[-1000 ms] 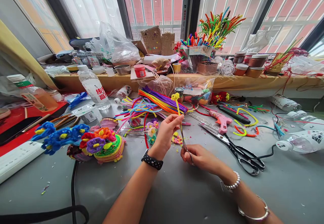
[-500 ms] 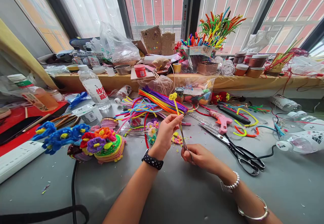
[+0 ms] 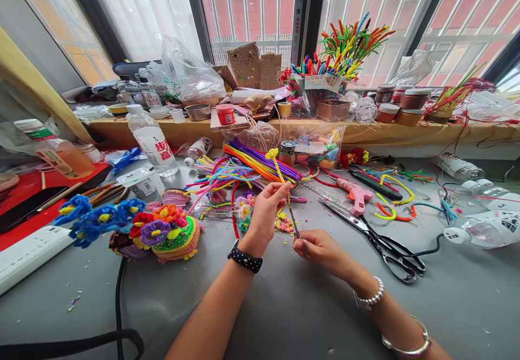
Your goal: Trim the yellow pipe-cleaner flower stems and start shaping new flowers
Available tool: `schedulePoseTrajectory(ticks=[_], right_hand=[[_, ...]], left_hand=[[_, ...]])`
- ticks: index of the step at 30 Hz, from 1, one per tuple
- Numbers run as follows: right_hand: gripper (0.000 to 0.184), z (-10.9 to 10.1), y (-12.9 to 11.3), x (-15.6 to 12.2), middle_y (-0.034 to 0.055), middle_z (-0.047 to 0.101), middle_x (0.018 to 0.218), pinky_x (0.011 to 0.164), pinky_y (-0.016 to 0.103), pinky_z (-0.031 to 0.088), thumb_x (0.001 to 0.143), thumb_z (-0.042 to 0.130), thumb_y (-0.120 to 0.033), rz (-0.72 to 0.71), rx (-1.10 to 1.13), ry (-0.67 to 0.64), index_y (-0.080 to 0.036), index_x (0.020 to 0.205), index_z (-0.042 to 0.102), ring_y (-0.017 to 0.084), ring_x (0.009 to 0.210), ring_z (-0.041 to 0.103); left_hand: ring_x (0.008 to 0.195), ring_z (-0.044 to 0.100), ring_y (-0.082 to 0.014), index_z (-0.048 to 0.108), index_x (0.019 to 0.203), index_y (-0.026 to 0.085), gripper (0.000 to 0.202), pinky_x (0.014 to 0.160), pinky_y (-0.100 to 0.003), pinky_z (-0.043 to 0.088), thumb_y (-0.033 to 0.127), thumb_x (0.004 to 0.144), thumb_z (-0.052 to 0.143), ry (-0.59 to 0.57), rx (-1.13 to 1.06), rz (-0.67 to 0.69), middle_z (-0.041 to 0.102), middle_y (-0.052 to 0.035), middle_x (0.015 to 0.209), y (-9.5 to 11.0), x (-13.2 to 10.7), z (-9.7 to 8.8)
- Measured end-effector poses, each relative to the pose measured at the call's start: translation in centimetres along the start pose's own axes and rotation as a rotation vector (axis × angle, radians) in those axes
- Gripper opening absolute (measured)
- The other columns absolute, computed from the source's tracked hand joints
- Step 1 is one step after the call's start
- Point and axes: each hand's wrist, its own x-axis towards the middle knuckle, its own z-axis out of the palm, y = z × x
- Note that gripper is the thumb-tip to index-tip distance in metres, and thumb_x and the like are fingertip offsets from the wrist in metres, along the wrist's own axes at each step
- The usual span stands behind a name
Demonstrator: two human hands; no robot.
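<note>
My left hand (image 3: 266,213) pinches the stem of a yellow pipe cleaner (image 3: 275,165) that ends in a small coiled loop at its top. My right hand (image 3: 319,249) is closed around a pair of small scissors (image 3: 296,227), whose blades point up at the stem just below my left fingers. Both hands hover over the grey table (image 3: 284,306). Yellow and pink fuzz trimmings (image 3: 284,223) lie on the table right behind them.
A pile of coloured pipe cleaners (image 3: 252,167) lies behind the hands. A pink glue gun (image 3: 355,193) and large black scissors (image 3: 382,246) sit to the right. Finished flowers on a round woven base (image 3: 160,232) stand at left, with water bottles (image 3: 150,140) and a cluttered windowsill behind.
The yellow stem has tilted a little to the left in my left hand. My right hand with the small scissors has shifted slightly upward toward it.
</note>
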Motion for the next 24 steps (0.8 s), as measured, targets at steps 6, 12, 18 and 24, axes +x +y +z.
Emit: schedulePoseTrajectory(ticks=[6,12,18,24], right_hand=[[0.047,-0.02,0.20,-0.09,-0.0035,0.034,0.051,0.043,0.020,0.024,0.077,0.032,-0.055,-0.051,-0.014,-0.031,-0.015,0.053,0.039,0.007,0.048,0.029],[0.046,-0.06,-0.08,-0.13,-0.0035,0.036,0.051,0.045,0.020,0.025,0.077,0.033,-0.054,-0.037,-0.036,-0.014,-0.016,0.053,0.038,0.007,0.048,0.030],[0.047,-0.12,-0.41,-0.06,-0.0043,0.034,0.047,0.044,0.021,0.024,0.075,0.037,-0.053,0.005,-0.055,0.021,-0.016,0.047,0.035,0.006,0.045,0.029],[0.048,-0.69,-0.26,0.00,-0.0039,0.034,0.046,0.044,0.021,0.024,0.076,0.037,-0.053,0.031,-0.080,0.024,-0.016,0.046,0.036,0.006,0.044,0.029]], left_hand=[[0.050,0.037,-0.0023,0.055,0.064,0.015,0.017,0.049,-0.016,0.030,0.029,0.060,0.063,-0.004,-0.016,-0.011,0.047,0.0040,0.061,0.02,-0.03,0.12],[0.050,0.037,-0.0020,0.056,0.063,0.015,0.018,0.049,-0.016,0.030,0.029,0.058,0.065,-0.001,-0.042,-0.025,0.047,0.0043,0.060,0.12,-0.11,0.12],[0.049,0.037,-0.0012,0.056,0.064,0.015,0.018,0.048,-0.016,0.030,0.029,0.058,0.065,0.020,-0.051,-0.033,0.047,0.0048,0.060,0.03,-0.01,0.03],[0.048,0.038,-0.0014,0.055,0.064,0.015,0.018,0.047,-0.015,0.031,0.028,0.058,0.065,0.046,-0.059,-0.025,0.046,0.0047,0.060,0.29,0.11,-0.15]])
